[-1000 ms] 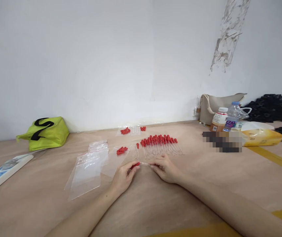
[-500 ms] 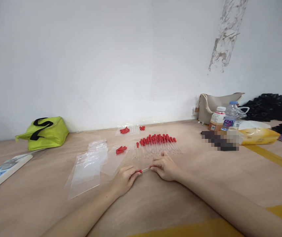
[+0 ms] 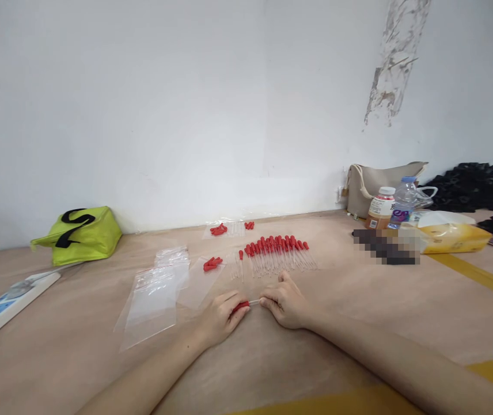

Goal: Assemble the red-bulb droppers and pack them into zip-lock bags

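Resting on the table (image 3: 272,369), 1 red-capped dropper (image 3: 246,304) is pinched between left hand (image 3: 220,317) and right hand (image 3: 287,302) fingers.

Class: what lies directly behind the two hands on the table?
Behind the left hand and right hand lies a row of droppers with red bulbs. The hands cover most of the dropper they hold.

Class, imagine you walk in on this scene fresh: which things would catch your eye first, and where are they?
First, the row of clear glass droppers with red rubber bulbs laid side by side at the middle of the tan table. Just in front of it, the left hand pinches a red rubber bulb while the right hand holds a thin clear tube meeting it. At far left, a lime-green bag with black handles sits against the white wall.
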A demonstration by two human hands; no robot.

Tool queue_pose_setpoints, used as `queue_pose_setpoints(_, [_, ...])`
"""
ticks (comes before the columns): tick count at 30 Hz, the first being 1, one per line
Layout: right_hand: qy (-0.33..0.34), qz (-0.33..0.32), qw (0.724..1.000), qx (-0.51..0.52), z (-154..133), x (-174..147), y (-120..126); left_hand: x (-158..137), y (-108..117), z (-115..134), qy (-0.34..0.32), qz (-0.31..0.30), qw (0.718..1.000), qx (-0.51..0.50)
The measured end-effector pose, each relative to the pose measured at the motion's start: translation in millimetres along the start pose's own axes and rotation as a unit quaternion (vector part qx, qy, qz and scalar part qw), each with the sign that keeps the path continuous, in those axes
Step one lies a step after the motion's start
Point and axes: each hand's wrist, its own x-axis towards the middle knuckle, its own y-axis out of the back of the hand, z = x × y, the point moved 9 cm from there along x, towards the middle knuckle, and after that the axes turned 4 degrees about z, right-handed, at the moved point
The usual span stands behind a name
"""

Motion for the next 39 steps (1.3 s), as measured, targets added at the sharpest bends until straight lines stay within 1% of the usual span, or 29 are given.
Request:
queue_pose_setpoints(3, [0.004, -0.002, 1.0, -0.008, -1, 1, -2, 1, -1, -1, -0.008, -0.008, 1.0, 0.006])
queue_pose_setpoints(6, [0.019, 0.001, 0.999, -0.036, -5, 3, 3, 3, 0, -5, -0.015, -0.006, 1.0, 0.015])
queue_pose_setpoints(10, [0.042, 0.005, 0.995, -0.093, -13, 4, 13, 5, 9, -9, -0.037, 0.021, 0.999, 0.02])
queue_pose_setpoints(12, [0.035, -0.009, 0.994, -0.102, -12, 4, 15, 5, 13, -13, -0.044, 0.033, 0.998, 0.035])
queue_pose_setpoints(14, [-0.013, -0.019, 0.997, -0.08, -1, 6, 16, 6, 22, -23, -0.024, 0.058, 0.995, 0.077])
queue_pose_setpoints(16, [-0.109, -0.024, 0.994, -0.02, 22, 9, 15, 5, 35, -43, 0.029, 0.1, 0.986, 0.134])
queue_pose_setpoints(18, [-0.22, -0.021, 0.975, 0.035, 48, 12, 12, 2, 47, -69, 0.097, 0.134, 0.97, 0.177])
queue_pose_setpoints(20, [-0.299, -0.004, 0.953, 0.044, 66, 19, 9, -1, 54, -93, 0.15, 0.139, 0.959, 0.198])
queue_pose_setpoints(22, [-0.331, 0.035, 0.943, 0.015, 72, 32, 8, -4, 54, -110, 0.176, 0.124, 0.954, 0.21])
queue_pose_setpoints(24, [-0.336, 0.067, 0.939, -0.015, 70, 46, 4, -5, 51, -119, 0.181, 0.103, 0.954, 0.216])
queue_pose_setpoints(26, [-0.333, 0.078, 0.939, -0.044, 67, 59, -4, -5, 47, -123, 0.178, 0.084, 0.958, 0.209])
queue_pose_setpoints(30, [-0.334, 0.067, 0.935, -0.096, 68, 74, -20, -3, 36, -128, 0.175, 0.045, 0.97, 0.16])
queue_pose_setpoints(34, [-0.323, 0.057, 0.936, -0.128, 71, 79, -26, 3, 24, -130, 0.15, 0.005, 0.983, 0.107])
queue_pose_setpoints(36, [-0.317, 0.055, 0.938, -0.131, 72, 79, -27, 6, 23, -126, 0.131, 0.011, 0.987, 0.089])
queue_pose_setpoints(39, [-0.31, 0.056, 0.94, -0.132, 69, 79, -26, 9, 26, -121, 0.13, 0.047, 0.987, 0.079])
